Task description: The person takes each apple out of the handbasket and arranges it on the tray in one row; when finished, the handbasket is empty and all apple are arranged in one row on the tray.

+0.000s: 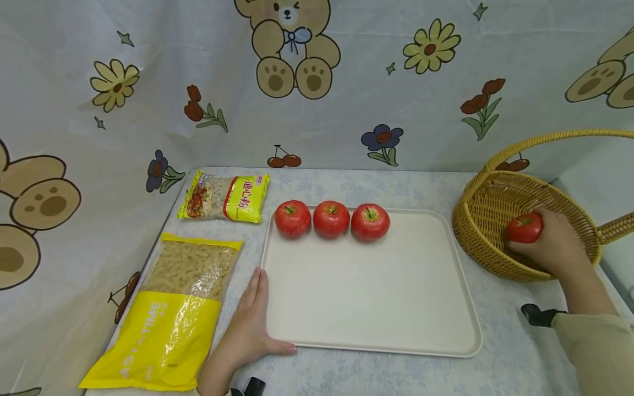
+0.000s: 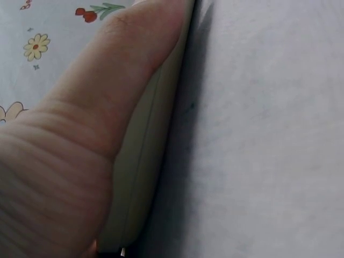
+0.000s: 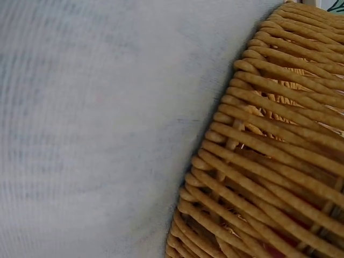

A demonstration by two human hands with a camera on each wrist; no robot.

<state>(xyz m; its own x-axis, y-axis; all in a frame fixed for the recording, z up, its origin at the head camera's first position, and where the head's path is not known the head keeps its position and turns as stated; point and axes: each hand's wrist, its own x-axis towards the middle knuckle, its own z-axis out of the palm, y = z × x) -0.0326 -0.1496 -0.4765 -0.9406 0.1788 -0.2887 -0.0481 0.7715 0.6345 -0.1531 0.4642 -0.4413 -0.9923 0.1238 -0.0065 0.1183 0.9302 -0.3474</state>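
Note:
Inside the wicker basket (image 1: 475,242) at the right, my right hand (image 1: 559,242) grips a red apple (image 1: 524,227). My left hand (image 1: 250,324) lies along the near left corner of a white rectangular tray (image 1: 371,291), fingers straight by its left side and thumb at the front edge. In the left wrist view the thumb (image 2: 129,59) presses against the tray's side. Three red apples stand in a row along the tray's back edge: a left apple (image 1: 293,219), a middle apple (image 1: 331,219) and a right apple (image 1: 370,222). The right wrist view shows only the basket's woven wall (image 3: 269,134) and tablecloth.
Left of the tray lies a large yellow bag of pasta (image 1: 168,324). Behind it is a smaller yellow packet (image 1: 225,197). The basket's tall handle (image 1: 559,137) arches over its opening. A printed cloth (image 1: 346,121) hangs behind the table.

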